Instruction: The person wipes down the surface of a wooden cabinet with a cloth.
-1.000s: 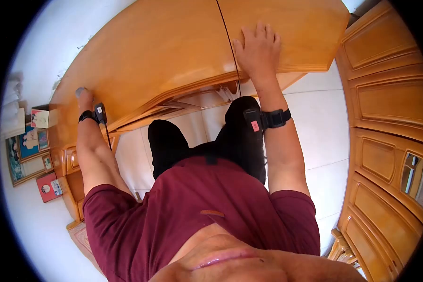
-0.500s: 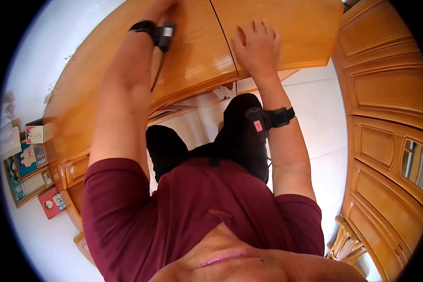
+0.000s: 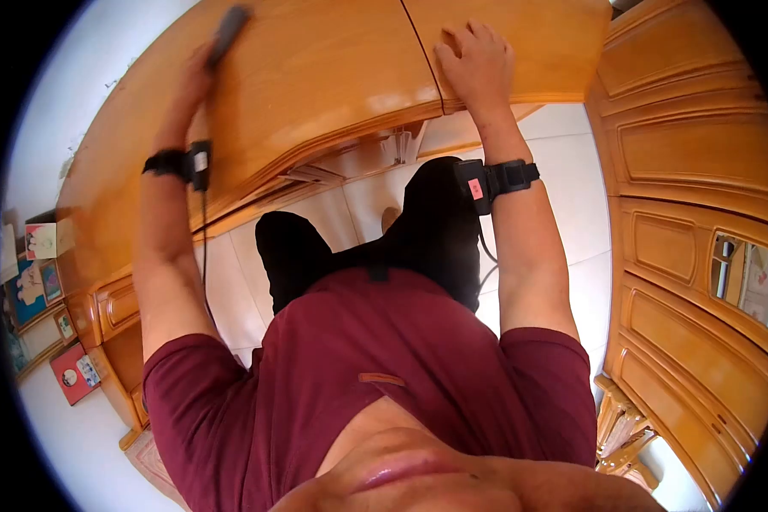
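Note:
My left hand (image 3: 194,85), blurred by motion, is closed around a dark, elongated object (image 3: 229,36) over the left part of the wooden tabletop (image 3: 316,60). The object's details are smeared. My right hand (image 3: 480,70) rests on the tabletop just right of the dark seam (image 3: 422,53), its fingers spread and slightly bent, with nothing in them. A black strap with a small box and a cable is on each wrist or forearm.
Wooden cabinets (image 3: 683,162) stand along the right side. Framed pictures (image 3: 32,286) and a red card (image 3: 75,374) are at the far left. Below the table edge are my legs (image 3: 439,230) and pale floor tiles (image 3: 563,213).
My left hand has moved left and nearer to me, and the dark object has come into view. My right hand stays on the tabletop. The whole view has shifted slightly.

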A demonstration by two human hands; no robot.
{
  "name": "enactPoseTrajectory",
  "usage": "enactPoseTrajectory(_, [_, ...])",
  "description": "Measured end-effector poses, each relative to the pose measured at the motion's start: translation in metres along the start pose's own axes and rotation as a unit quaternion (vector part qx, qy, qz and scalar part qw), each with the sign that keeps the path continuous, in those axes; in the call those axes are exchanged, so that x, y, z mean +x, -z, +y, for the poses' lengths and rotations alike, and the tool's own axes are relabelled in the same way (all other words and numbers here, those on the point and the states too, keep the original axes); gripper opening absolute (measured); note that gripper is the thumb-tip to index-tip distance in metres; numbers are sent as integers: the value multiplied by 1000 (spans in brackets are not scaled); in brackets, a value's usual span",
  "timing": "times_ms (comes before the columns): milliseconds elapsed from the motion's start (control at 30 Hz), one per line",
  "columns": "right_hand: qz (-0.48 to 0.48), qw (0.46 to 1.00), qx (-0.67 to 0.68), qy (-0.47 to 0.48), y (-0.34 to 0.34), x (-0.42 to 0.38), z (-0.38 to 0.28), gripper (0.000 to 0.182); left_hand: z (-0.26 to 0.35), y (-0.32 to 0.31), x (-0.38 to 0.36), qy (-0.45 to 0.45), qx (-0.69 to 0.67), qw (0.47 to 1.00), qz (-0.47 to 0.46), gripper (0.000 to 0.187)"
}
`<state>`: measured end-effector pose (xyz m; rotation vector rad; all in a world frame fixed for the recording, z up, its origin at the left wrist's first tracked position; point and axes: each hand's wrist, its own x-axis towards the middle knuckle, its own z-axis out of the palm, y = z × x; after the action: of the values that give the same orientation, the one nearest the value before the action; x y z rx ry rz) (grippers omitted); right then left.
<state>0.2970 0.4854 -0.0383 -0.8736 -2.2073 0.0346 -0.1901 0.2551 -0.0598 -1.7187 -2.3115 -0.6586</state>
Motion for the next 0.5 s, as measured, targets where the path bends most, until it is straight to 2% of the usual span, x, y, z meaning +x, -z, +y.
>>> enactPoseTrajectory(67, [-3, 1000, -2, -1, -2, 1, 1, 30, -96, 37, -67, 112, 143, 983, -32, 50])
enactPoseTrajectory(100, [-2, 1000, -3, -2, -1, 1, 0, 29, -97, 74, -105, 141, 190, 971, -25, 49])
enactPoseTrajectory(133, [-6, 1000, -3, 0, 1, 0, -1, 29, -134, 98, -146, 174, 207, 962, -34, 49])
enactPoseTrajectory(167, [28, 999, 0, 34, 2, 1, -2, 28, -214, 103, -199, 132, 194, 972, 26, 51])
enactPoseTrajectory(200, [63, 996, 2, 66, 4, 2, -3, 28, -225, 118, -241, 145, 218, 963, 60, 51])
enactPoseTrajectory(233, [61, 996, 2, 66, 11, 5, -6, 28, -214, 137, -264, 231, 242, 942, 24, 53])
enactPoseTrajectory(267, [-19, 999, 43, 16, 22, 8, -12, 31, -205, 152, -278, 313, 264, 912, -13, 54])
enactPoseTrajectory(300, [-98, 991, 81, -37, 30, 7, -14, 35, -205, 155, -280, 309, 260, 915, -16, 54])
enactPoseTrajectory(367, [-71, 995, 59, -40, 28, 7, -16, 31, -189, 160, -268, 443, 249, 858, -71, 57])
enactPoseTrajectory(400, [-44, 997, 43, -38, 26, 7, -18, 26, -168, 153, -259, 421, 239, 872, -75, 58])
enactPoseTrajectory(467, [-22, 999, 33, -25, 21, 6, -17, 26, -74, 146, -219, 376, 216, 897, -84, 59])
enactPoseTrajectory(500, [-1, 1000, 27, -10, 20, 5, -16, 26, -59, 120, -209, 320, 185, 928, -40, 59])
